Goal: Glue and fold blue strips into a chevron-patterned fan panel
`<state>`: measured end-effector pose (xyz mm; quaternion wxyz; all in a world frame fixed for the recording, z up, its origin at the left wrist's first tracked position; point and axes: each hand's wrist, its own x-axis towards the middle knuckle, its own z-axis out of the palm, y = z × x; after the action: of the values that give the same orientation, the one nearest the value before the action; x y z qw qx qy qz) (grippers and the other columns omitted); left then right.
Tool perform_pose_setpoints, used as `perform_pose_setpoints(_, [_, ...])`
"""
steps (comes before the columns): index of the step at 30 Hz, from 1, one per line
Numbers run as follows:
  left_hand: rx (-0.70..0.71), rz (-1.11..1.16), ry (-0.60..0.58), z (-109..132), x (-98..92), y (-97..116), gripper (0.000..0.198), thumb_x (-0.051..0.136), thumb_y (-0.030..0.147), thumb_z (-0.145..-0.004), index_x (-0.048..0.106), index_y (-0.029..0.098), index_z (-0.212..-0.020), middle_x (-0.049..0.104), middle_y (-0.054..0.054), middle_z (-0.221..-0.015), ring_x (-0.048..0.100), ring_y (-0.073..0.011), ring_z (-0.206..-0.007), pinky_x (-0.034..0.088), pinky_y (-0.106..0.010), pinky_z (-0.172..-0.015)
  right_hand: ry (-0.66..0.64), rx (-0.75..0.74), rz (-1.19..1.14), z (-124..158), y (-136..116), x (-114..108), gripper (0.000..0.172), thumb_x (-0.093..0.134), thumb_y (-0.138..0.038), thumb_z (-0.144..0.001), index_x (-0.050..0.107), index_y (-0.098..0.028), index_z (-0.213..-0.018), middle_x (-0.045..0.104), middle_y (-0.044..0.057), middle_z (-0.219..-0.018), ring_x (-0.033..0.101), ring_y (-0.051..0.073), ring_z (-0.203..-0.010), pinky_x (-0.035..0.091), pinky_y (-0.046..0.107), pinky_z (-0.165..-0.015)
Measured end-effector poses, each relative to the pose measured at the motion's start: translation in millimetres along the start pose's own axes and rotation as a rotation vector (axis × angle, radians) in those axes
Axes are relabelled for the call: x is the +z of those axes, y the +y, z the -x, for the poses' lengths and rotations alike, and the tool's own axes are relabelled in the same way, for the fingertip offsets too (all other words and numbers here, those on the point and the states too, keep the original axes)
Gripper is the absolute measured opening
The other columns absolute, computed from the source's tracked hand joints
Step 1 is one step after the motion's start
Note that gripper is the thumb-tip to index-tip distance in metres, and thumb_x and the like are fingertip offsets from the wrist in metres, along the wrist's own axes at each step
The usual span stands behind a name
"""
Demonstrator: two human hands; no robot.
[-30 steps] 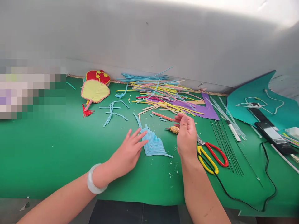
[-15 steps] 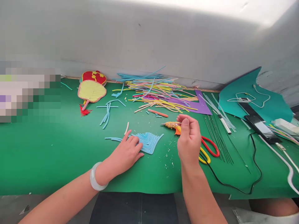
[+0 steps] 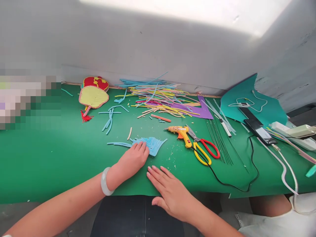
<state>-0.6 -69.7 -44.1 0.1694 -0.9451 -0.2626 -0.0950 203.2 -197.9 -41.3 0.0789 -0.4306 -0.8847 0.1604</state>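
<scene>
Hands flat, unclenched: left hand [image 3: 132, 161] on blue woven piece [image 3: 154, 144], right hand [image 3: 170, 191] on green mat [image 3: 61, 158].

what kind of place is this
Likely a handicraft workbench: coloured strips heaped on a green mat, a hot glue gun beside scissors, and a blue strip piece touched by the left hand.

Green table [image 3: 49, 158] with blue weave [image 3: 155, 144], scissors [image 3: 205, 150]

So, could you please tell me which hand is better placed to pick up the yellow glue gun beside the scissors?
Probably the right. The right hand lies flat and empty on the green mat, on the glue gun side, while the left hand rests on the blue woven piece.
</scene>
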Motion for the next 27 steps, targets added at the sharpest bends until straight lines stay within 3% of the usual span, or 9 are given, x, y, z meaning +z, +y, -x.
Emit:
perform_pose_setpoints(4, [-0.113,0.146,0.173,3,-2.3,-17,0.038,0.04,0.0,-0.089,0.062,0.009,-0.119,0.071,-0.017,-0.12,0.069,-0.0259,-0.112,0.053,-0.039,-0.1,-0.013,0.142,0.108,-12,54,-19,0.067,0.04,-0.053,-0.102,0.029,-0.016,-0.157,0.028,0.009,-0.163,0.024,0.025,-0.152,0.028,0.051,-0.124])
perform_pose_setpoints(7, [-0.306,0.247,0.345,4,-8.0,-38,0.033,0.042,0.011,-0.097,0.062,0.015,-0.123,0.074,-0.012,-0.116,0.073,-0.0227,-0.102,0.058,-0.035,-0.091,0.079,0.348,0.199,-24,64,-31,0.065,0.038,-0.048,-0.104,0.03,-0.009,-0.156,0.025,0.014,-0.163,0.022,0.029,-0.153,0.022,0.057,-0.125])
perform_pose_setpoints(9, [-0.43,0.277,0.418,3,-13.6,-50,0.03,0.045,0.018,-0.1,0.063,0.017,-0.124,0.076,-0.009,-0.113,0.075,-0.0214,-0.096,0.059,-0.032,-0.087,0.106,0.237,0.176,-33,47,-28,0.066,0.037,-0.048,-0.104,0.026,-0.01,-0.157,0.022,0.011,-0.164,0.016,0.026,-0.154,0.019,0.054,-0.127])
perform_pose_setpoints(12, [-0.556,0.3,0.483,0,-23.2,-62,0.027,0.048,0.023,-0.1,0.066,0.017,-0.118,0.077,-0.007,-0.109,0.075,-0.0195,-0.091,0.058,-0.028,-0.083,0.039,-0.072,0.051,-52,11,-14,0.069,0.033,-0.056,-0.103,0.025,-0.016,-0.158,0.022,0.005,-0.165,0.015,0.019,-0.155,0.018,0.044,-0.128])
perform_pose_setpoints(15, [-0.641,0.318,0.533,-1,-30.0,-71,0.026,0.049,0.026,-0.1,0.068,0.019,-0.116,0.078,-0.005,-0.106,0.075,-0.0175,-0.09,0.056,-0.025,-0.083,-0.024,-0.16,-0.002,-77,10,-9,0.067,0.028,-0.058,-0.104,0.029,-0.018,-0.157,0.027,0.003,-0.164,0.016,0.017,-0.154,0.014,0.042,-0.129])
perform_pose_setpoints(16, [-0.661,0.317,0.551,-1,-30.8,-73,0.026,0.049,0.026,-0.099,0.068,0.02,-0.115,0.078,-0.004,-0.105,0.075,-0.017,-0.09,0.056,-0.024,-0.083,-0.023,-0.109,0.015,-85,20,-12,0.066,0.03,-0.058,-0.103,0.031,-0.018,-0.157,0.026,0.004,-0.164,0.017,0.019,-0.154,0.014,0.042,-0.128])
perform_pose_setpoints(20, [-0.723,0.302,0.62,3,-26.5,-78,0.025,0.05,0.027,-0.098,0.069,0.02,-0.114,0.078,-0.004,-0.104,0.075,-0.0167,-0.088,0.055,-0.025,-0.082,0.107,0.341,0.161,-111,60,-32,0.061,0.034,-0.045,-0.105,0.031,-0.01,-0.156,0.023,0.014,-0.164,0.017,0.026,-0.154,0.017,0.052,-0.126])
perform_pose_setpoints(22, [-0.745,0.309,0.634,4,-22.3,-78,0.025,0.05,0.027,-0.099,0.069,0.02,-0.114,0.078,-0.005,-0.105,0.075,-0.017,-0.09,0.056,-0.025,-0.082,0.123,0.258,0.17,-119,54,-34,0.064,0.034,-0.045,-0.105,0.029,-0.007,-0.156,0.02,0.014,-0.165,0.015,0.027,-0.155,0.015,0.051,-0.127])
perform_pose_setpoints(27, [-0.656,0.302,0.672,5,-18.6,-73,0.025,0.05,0.024,-0.1,0.068,0.02,-0.117,0.077,-0.005,-0.112,0.075,-0.0166,-0.096,0.057,-0.025,-0.086,0.052,-0.167,0.047,-143,-8,0,0.068,0.028,-0.056,-0.104,0.032,-0.013,-0.156,0.029,0.007,-0.164,0.02,0.021,-0.154,0.017,0.042,-0.128])
